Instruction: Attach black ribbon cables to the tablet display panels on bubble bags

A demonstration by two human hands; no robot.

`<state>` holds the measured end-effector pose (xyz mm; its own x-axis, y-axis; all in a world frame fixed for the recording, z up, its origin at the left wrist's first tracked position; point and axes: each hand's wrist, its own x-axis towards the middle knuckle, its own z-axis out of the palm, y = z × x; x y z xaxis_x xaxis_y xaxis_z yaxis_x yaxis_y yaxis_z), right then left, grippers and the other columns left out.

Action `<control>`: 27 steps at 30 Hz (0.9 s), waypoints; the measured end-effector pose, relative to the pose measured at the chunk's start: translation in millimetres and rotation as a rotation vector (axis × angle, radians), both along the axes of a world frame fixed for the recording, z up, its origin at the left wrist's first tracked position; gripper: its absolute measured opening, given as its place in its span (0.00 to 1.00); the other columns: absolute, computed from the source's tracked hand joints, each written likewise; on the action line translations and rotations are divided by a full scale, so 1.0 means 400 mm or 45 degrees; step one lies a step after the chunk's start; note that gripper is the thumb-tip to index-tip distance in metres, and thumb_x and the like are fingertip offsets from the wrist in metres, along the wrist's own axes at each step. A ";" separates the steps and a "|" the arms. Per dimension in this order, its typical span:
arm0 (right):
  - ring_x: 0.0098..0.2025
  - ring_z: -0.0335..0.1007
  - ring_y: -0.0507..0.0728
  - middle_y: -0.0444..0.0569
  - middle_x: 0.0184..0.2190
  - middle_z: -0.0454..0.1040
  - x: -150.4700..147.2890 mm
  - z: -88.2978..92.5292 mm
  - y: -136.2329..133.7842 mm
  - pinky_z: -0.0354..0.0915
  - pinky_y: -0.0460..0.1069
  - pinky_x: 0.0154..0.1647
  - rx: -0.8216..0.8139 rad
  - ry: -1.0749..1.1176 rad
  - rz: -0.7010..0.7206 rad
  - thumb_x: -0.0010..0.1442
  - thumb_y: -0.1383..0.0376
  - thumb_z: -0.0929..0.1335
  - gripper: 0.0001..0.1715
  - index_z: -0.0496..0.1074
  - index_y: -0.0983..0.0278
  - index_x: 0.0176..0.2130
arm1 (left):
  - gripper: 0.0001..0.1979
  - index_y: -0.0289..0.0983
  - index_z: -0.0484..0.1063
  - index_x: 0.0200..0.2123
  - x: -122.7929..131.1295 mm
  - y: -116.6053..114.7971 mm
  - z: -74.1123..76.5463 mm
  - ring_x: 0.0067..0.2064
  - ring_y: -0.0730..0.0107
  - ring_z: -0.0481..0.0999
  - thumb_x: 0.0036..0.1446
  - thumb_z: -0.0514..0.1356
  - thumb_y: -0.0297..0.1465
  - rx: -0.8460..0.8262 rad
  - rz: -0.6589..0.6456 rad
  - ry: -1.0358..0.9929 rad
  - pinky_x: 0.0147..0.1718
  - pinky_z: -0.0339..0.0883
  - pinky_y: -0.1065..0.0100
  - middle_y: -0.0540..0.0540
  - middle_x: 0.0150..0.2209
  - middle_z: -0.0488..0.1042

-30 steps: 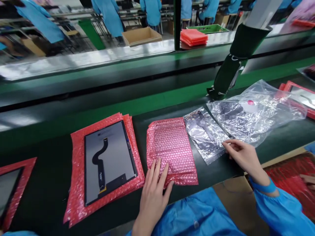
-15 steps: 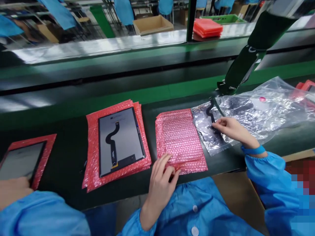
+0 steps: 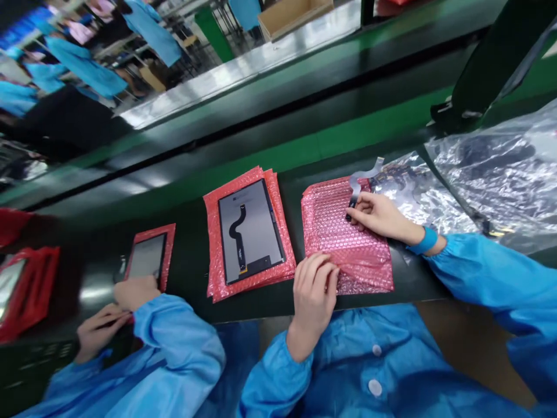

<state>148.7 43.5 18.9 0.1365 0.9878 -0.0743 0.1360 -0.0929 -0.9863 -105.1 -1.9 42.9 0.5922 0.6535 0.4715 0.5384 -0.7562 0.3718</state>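
With our right hand (image 3: 376,215) we pinch the ribbon cable (image 3: 355,187) over the pink bubble bag (image 3: 342,239); our left hand (image 3: 315,290) grips the bag's near flap. We think the cable's free end could crease, if it catches on the clear bag (image 3: 407,186) beside.

the left hand (image 3: 317,285) curls at the lower left edge of the bubble pouch (image 3: 326,217) while the right hand (image 3: 375,213) pinches over its right side.
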 end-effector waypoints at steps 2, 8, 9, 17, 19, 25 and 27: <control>0.22 0.75 0.56 0.50 0.25 0.78 -0.004 -0.009 -0.007 0.68 0.49 0.21 0.017 0.016 -0.032 0.63 0.45 0.73 0.25 0.64 0.60 0.32 | 0.04 0.38 0.73 0.45 0.018 0.017 0.014 0.48 0.61 0.82 0.70 0.59 0.26 -0.021 0.005 -0.041 0.50 0.77 0.58 0.42 0.43 0.81; 0.22 0.75 0.56 0.47 0.25 0.78 -0.004 -0.023 0.001 0.68 0.49 0.21 0.065 0.022 -0.021 0.67 0.53 0.72 0.20 0.62 0.59 0.32 | 0.07 0.37 0.72 0.45 0.044 0.070 0.037 0.49 0.61 0.80 0.66 0.61 0.22 0.107 -0.091 -0.054 0.48 0.77 0.59 0.39 0.45 0.79; 0.21 0.75 0.56 0.47 0.25 0.78 -0.006 -0.021 0.004 0.68 0.49 0.21 0.063 0.003 -0.007 0.67 0.55 0.71 0.19 0.61 0.59 0.32 | 0.08 0.38 0.71 0.45 0.042 0.076 0.040 0.52 0.60 0.79 0.66 0.60 0.20 0.148 -0.136 -0.044 0.50 0.77 0.59 0.39 0.47 0.79; 0.23 0.75 0.57 0.46 0.24 0.77 -0.011 0.005 0.011 0.68 0.50 0.26 0.056 -0.120 0.032 0.68 0.61 0.70 0.17 0.60 0.58 0.31 | 0.15 0.35 0.73 0.48 -0.006 0.033 0.028 0.73 0.49 0.63 0.64 0.52 0.20 0.135 -0.328 0.416 0.64 0.68 0.44 0.30 0.67 0.69; 0.22 0.74 0.57 0.46 0.23 0.76 -0.011 0.010 0.009 0.68 0.50 0.26 0.062 -0.113 0.028 0.68 0.58 0.70 0.18 0.59 0.58 0.30 | 0.11 0.33 0.73 0.47 -0.007 0.020 0.022 0.75 0.45 0.56 0.66 0.53 0.25 0.078 -0.240 0.504 0.66 0.65 0.41 0.25 0.72 0.60; 0.19 0.73 0.58 0.45 0.20 0.75 -0.013 0.040 -0.001 0.68 0.50 0.22 0.085 -0.045 0.002 0.62 0.42 0.70 0.25 0.62 0.58 0.32 | 0.06 0.34 0.74 0.35 0.027 0.032 0.010 0.76 0.43 0.55 0.63 0.59 0.30 0.198 -0.133 0.613 0.69 0.61 0.47 0.27 0.74 0.56; 0.18 0.73 0.58 0.45 0.18 0.74 -0.014 0.054 -0.001 0.68 0.50 0.21 0.067 -0.031 -0.009 0.60 0.38 0.70 0.28 0.63 0.57 0.32 | 0.06 0.32 0.77 0.36 0.037 0.041 0.005 0.75 0.41 0.58 0.58 0.61 0.29 0.250 -0.121 0.637 0.68 0.62 0.48 0.25 0.73 0.58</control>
